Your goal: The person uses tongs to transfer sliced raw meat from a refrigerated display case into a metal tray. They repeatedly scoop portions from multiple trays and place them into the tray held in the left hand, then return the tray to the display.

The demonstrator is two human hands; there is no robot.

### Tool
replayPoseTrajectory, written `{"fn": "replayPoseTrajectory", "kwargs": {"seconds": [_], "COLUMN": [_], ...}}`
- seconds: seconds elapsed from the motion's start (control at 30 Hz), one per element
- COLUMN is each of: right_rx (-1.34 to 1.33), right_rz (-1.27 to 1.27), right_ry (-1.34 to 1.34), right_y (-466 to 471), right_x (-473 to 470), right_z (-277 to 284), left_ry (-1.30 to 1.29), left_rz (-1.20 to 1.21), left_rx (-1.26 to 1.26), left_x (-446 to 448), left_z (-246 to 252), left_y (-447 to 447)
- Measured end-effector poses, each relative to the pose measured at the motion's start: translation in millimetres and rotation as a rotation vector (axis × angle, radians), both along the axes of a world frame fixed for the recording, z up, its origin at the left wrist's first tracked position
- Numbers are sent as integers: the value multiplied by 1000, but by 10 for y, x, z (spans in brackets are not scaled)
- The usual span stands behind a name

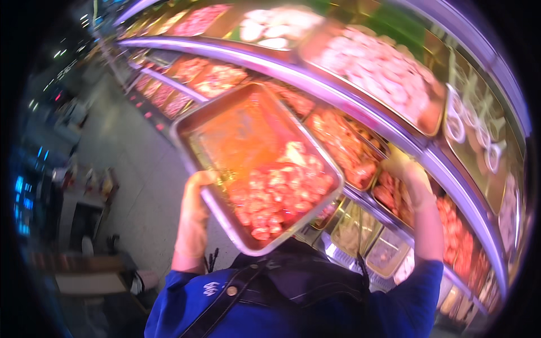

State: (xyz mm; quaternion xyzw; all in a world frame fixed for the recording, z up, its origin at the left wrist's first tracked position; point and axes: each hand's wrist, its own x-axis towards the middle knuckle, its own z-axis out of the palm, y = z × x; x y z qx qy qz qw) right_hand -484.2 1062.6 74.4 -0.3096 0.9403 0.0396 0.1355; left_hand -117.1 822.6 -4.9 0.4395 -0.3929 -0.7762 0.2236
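Note:
A metal tray [186,126] is tilted in front of my chest, its near left rim in the grip of my left hand [198,192]. Marinated red meat pieces [274,190] are heaped at its near end, and orange-red sauce coats the rest of the bottom. My right hand [401,164] reaches in under the upper shelf of a lit display case, over a tray of dark red meat [386,194]. The fingers there are blurred and partly hidden, so whether they hold anything is unclear. Beside that hand lies a tray of orange marinated meat [344,143].
The upper shelf's metal edge [270,63] curves close above my right arm. On that shelf sit pale meat pieces [376,76] and white-handled utensils [473,122]. Lower trays [355,224] stand beneath my right forearm. Grey floor [122,139] stretches away on the left.

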Motion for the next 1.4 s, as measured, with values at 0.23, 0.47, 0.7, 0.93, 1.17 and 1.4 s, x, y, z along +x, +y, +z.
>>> {"fn": "replayPoseTrajectory", "kwargs": {"seconds": [0.23,0.47,0.7,0.93,1.17,1.4], "right_rx": [180,28,313,291,487,639], "right_rz": [84,-133,-75,-286,-415,-422], "right_ry": [-136,-195,-159,-138,-27,11], "right_y": [325,292,834,742,678,499], "right_x": [-93,-87,271,529,705,878], "right_z": [-168,-133,-17,185,159,356], "left_ry": [83,125,181,336,371,335], "left_rz": [-29,-3,10,-112,-147,-168], "left_rx": [19,58,9,139,104,82], "left_x": [-324,-257,-374,-346,-392,-327], "left_z": [-88,-144,-119,-490,-428,-452], "left_y": [-88,-134,-42,-283,-273,-350]}}
